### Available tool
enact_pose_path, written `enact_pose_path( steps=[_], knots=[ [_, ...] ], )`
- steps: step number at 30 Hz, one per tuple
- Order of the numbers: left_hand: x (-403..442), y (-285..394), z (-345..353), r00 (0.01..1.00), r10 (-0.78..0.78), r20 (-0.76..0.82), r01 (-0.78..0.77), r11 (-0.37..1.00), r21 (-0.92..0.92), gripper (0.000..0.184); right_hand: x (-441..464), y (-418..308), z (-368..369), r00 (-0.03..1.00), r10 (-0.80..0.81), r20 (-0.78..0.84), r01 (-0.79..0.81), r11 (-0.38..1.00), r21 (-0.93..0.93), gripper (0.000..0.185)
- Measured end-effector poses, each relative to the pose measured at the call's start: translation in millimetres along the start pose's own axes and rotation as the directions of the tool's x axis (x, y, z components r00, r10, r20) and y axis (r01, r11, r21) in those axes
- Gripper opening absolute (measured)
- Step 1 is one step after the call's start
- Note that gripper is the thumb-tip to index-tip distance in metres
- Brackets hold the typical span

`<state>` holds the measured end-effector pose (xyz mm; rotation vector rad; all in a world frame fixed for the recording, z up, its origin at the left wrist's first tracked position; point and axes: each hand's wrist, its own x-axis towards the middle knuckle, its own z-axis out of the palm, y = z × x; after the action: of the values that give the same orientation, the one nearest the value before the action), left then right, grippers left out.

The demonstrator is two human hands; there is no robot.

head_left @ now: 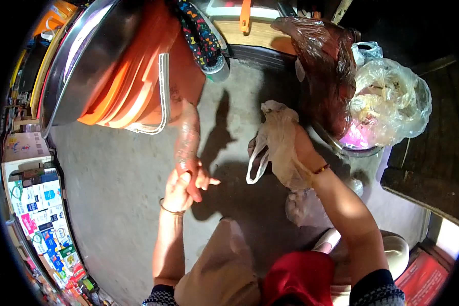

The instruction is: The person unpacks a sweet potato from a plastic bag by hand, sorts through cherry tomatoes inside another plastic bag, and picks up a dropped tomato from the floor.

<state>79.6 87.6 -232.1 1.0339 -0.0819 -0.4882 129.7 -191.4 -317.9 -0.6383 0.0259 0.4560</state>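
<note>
My left hand is closed around the lower end of a long, shiny, reddish-brown twisted piece that looks like rolled-up plastic. Its upper end reaches the side of the orange buckets. A whitish translucent plastic bag with loop handles is in my right hand. The bag covers most of that hand, so its fingers are largely hidden. Below my right forearm lies another clear plastic bag on the grey floor.
At upper right, a dark brown plastic bag hangs beside a bundle of clear bags in a round container. A large metal basin stands at upper left. Small colourful boxes line the left edge. A red cloth is near my legs.
</note>
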Motion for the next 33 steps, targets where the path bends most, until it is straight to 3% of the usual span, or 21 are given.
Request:
enact_pose_path(
  steps=[1,4,8,11,12,14,18,20,22,24,25,26,28,30,31,33],
  knots=[
    [-2.6,3.4,7.6,0.989,-0.008,-0.144,0.022,0.995,0.098,0.051,-7.6,-2.6,1.8,0.999,0.051,-0.007,-0.045,0.932,0.361,0.038],
    [-7.7,0.9,10.9,0.989,-0.012,-0.150,0.029,0.993,0.113,0.050,-13.4,-16.2,5.4,0.988,0.153,-0.029,-0.122,0.873,0.473,0.036],
    [-5.2,-4.7,14.7,0.990,-0.010,-0.140,0.024,0.995,0.100,0.050,-12.8,-9.3,-14.8,0.996,0.091,0.022,-0.090,0.860,0.502,0.036],
    [-3.3,-14.0,-0.5,0.996,0.043,-0.074,-0.042,0.999,0.024,0.041,5.6,18.1,-18.1,0.980,0.198,-0.013,-0.177,0.900,0.398,0.042],
    [-3.4,-14.6,0.2,0.996,0.043,-0.074,-0.042,0.999,0.023,0.041,13.3,42.3,-29.1,0.980,0.057,-0.192,-0.032,0.991,0.129,0.042],
    [-3.7,-12.7,-1.7,0.996,0.073,-0.057,-0.068,0.995,0.079,0.039,30.4,57.4,-18.4,0.946,-0.125,-0.300,0.076,0.983,-0.168,0.042],
    [5.4,-9.0,-10.3,0.991,0.131,-0.026,-0.123,0.973,0.195,0.036,62.2,61.9,15.1,0.912,-0.008,-0.411,-0.110,0.959,-0.263,0.051],
    [13.7,-8.4,-11.9,0.991,0.099,-0.084,-0.072,0.958,0.279,0.030,74.4,56.9,26.7,0.881,0.035,-0.472,-0.203,0.929,-0.310,0.056],
    [25.1,-13.4,-8.1,0.977,0.019,-0.211,0.070,0.911,0.406,0.017,85.3,74.4,2.7,0.888,-0.141,-0.437,-0.287,0.571,-0.769,0.059],
    [40.8,-36.8,-19.2,0.979,-0.001,-0.203,0.107,0.851,0.514,0.016,87.5,83.2,-17.5,0.887,-0.438,-0.145,-0.125,0.074,-0.989,0.053],
    [43.1,-44.5,-22.6,0.980,-0.005,-0.198,0.107,0.855,0.507,0.016,77.1,78.3,-9.8,0.891,-0.124,-0.438,-0.261,0.649,-0.714,0.046],
    [48.0,-53.5,-22.4,0.973,-0.015,-0.232,0.132,0.857,0.498,0.015,75.8,76.4,-20.8,0.883,-0.130,-0.451,-0.273,0.640,-0.718,0.046],
    [46.8,-59.0,-26.6,0.962,-0.015,-0.274,0.156,0.852,0.500,0.015,82.3,94.5,-47.6,0.938,-0.280,-0.203,0.010,0.608,-0.794,0.040],
    [45.7,-59.6,-31.8,0.962,0.153,-0.227,-0.057,0.924,0.379,0.016,92.4,103.1,-59.4,0.905,-0.420,-0.068,0.201,0.563,-0.801,0.033],
    [46.6,-61.4,-32.5,0.941,0.245,-0.235,-0.151,0.922,0.356,0.018,96.1,105.6,-66.3,0.916,-0.391,-0.087,0.241,0.710,-0.662,0.029],
    [43.1,-43.8,-26.0,0.937,0.217,-0.276,-0.081,0.899,0.431,0.019,98.1,92.1,-53.5,0.926,-0.363,-0.104,0.268,0.824,-0.499,0.026]
  ],
)
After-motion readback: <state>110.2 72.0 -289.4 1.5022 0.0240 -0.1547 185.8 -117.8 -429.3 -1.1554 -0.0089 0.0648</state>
